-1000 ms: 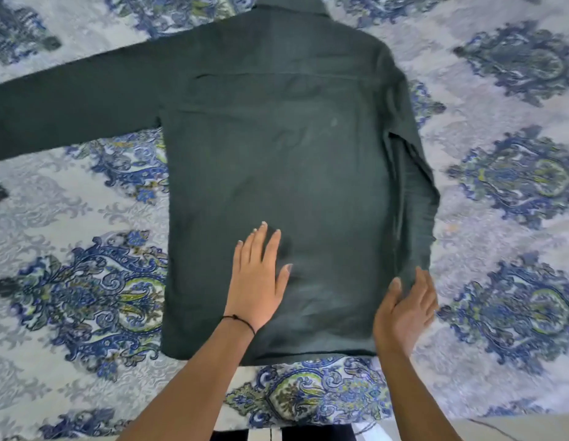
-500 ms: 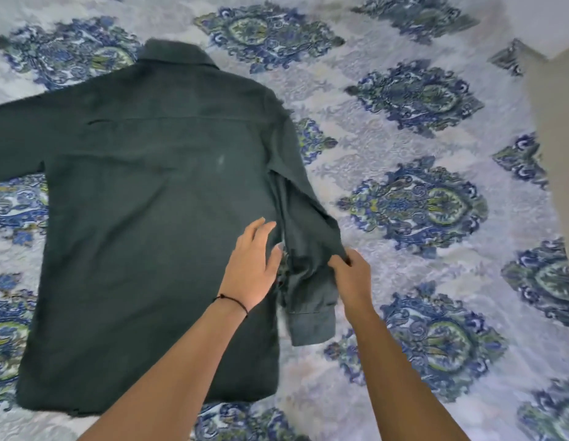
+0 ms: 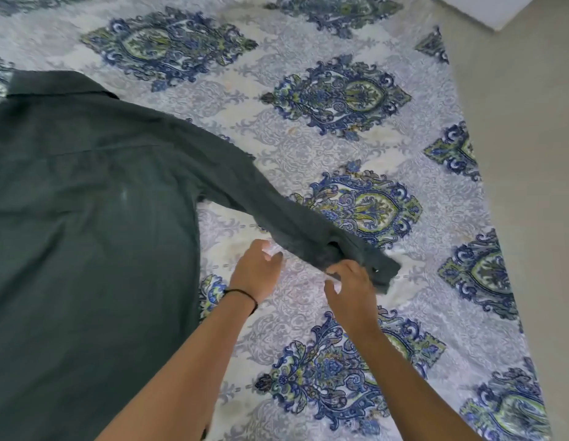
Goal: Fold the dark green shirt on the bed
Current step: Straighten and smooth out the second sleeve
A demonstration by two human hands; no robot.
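The right hand (image 3: 350, 288) holds one sleeve (image 3: 245, 186) of a dark green long-sleeved cloth shirt (image 3: 86, 218) spread on the bed (image 3: 340, 138).
The shirt lies back up on the bed's white sheet with blue and green paisley print (image 3: 308, 313). The sleeve slants out to the right of the shirt's body; the right hand's fingers curl onto it just short of the cuff (image 3: 383, 268). The left hand (image 3: 254, 272), a thin black band (image 3: 241, 294) at its wrist, sits between the body and that sleeve, fingers relaxed and slightly spread, holding nothing. Beige floor (image 3: 515, 122) lies far right of the body.
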